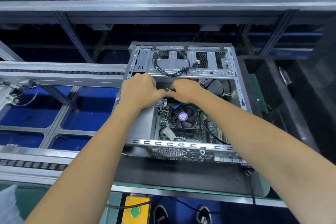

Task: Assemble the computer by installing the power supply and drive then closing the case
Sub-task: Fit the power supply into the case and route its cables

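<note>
The computer case [183, 100] lies on its side in the middle of the frame, open face up, on a dark mat [181, 174] over the table. That leaves the motherboard [203, 129] and its CPU fan [183, 116] reachable from above. The drive cage [189, 62] spans the upper part of the case, with a loose black cable [172, 63] draped across it, probably kept clear of the board until it is needed.

Both hands meet just under the cage, above the fan. The left hand [141, 92] is curled, knuckles up, and the right hand [185, 91] is curled toward it. Between them shows a small yellow-and-black piece [169, 90], likely a connector. Both seem to pinch it, though the fingertips are hidden.

At the lower middle of the frame sits a yellow box with a green button [135, 211]. I cannot see a side panel, so the case is not yet closed.
</note>
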Demonstrator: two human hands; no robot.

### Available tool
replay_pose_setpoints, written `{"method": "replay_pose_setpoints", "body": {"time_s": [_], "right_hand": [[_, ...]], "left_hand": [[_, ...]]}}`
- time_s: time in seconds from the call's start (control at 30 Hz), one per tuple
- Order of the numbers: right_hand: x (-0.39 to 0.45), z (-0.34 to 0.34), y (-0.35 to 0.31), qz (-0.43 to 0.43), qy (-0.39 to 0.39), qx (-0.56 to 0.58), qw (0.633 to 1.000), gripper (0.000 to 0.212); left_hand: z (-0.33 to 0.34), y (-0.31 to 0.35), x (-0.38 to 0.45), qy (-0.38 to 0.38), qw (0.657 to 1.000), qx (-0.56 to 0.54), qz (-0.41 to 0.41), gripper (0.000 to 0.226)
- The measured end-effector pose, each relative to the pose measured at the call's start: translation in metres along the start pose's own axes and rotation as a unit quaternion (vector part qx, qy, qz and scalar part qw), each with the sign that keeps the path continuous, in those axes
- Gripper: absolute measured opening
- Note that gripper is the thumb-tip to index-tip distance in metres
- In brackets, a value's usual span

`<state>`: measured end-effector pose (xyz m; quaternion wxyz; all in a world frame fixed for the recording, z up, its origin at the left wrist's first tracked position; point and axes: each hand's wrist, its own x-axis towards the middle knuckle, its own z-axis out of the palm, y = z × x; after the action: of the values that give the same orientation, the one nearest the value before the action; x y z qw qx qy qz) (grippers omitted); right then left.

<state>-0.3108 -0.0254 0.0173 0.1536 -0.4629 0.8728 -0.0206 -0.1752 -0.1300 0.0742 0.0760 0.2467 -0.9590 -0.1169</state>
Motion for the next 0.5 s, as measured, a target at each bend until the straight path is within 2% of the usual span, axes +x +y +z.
{"method": "replay_pose_setpoints", "body": {"time_s": [0.23,0.33,0.37,0.5], "right_hand": [[-0.009,0.001,-0.008,-0.023,0.043,-0.057,0.997,0.024],[-0.009,0.008,-0.011,-0.033,0.03,-0.073,0.996,0.053],[-0.009,0.008,-0.012,-0.04,0.035,-0.074,0.996,0.055],[0.001,0.008,-0.014,-0.055,0.034,-0.041,0.997,0.047]], "left_hand": [[-0.002,-0.001,-0.002,-0.002,1.0,-0.011,-0.002,0.028],[-0.002,-0.001,-0.004,0.0,1.0,-0.016,0.009,0.03],[-0.002,-0.001,-0.005,0.0,1.0,-0.017,0.012,0.031],[-0.005,-0.001,-0.007,0.01,0.999,-0.026,0.018,0.027]]}}
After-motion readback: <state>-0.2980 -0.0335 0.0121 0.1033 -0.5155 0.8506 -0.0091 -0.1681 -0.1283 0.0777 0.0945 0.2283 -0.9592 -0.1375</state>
